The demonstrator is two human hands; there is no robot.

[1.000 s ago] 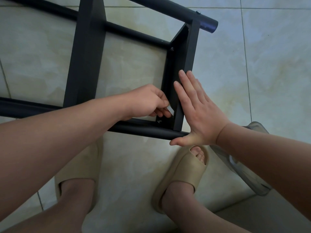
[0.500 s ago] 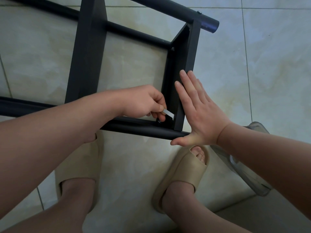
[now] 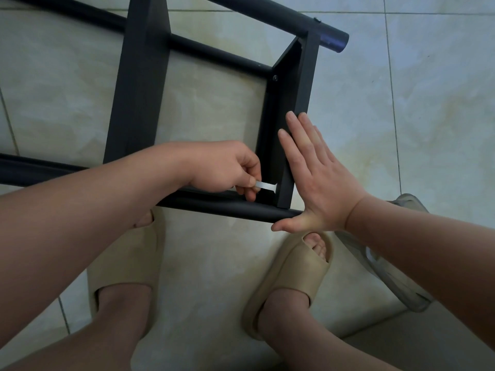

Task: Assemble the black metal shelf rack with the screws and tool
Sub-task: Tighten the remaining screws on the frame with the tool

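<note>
Nearest the camera, two feet in beige slide sandals stand on the tiled floor [image 3: 442,103]: the left sandal [image 3: 126,263] is partly covered by the left forearm, the right sandal [image 3: 292,277] shows in full. A clear plastic item [image 3: 388,266] lies just right of it, half hidden under the right forearm and too indistinct to name.

The black metal shelf rack [image 3: 139,84] lies on its side on the floor, beyond the feet, cut off at the top and left edges. Its near tube [image 3: 227,207] runs across the view.

The left hand [image 3: 227,167] pinches a flat silvery tool [image 3: 265,185] between thumb and curled fingers. The tool tip meets the inner face of the end panel [image 3: 294,103], low in the corner by the near tube. The corner is in shadow; no screw can be made out there.

The right hand [image 3: 318,178] lies flat, fingers straight and together, against the outer face of the end panel, thumb spread beside the tube's end.

Farther up the panel, one screw head [image 3: 274,77] shows. The far tube [image 3: 334,40] ends open.
</note>
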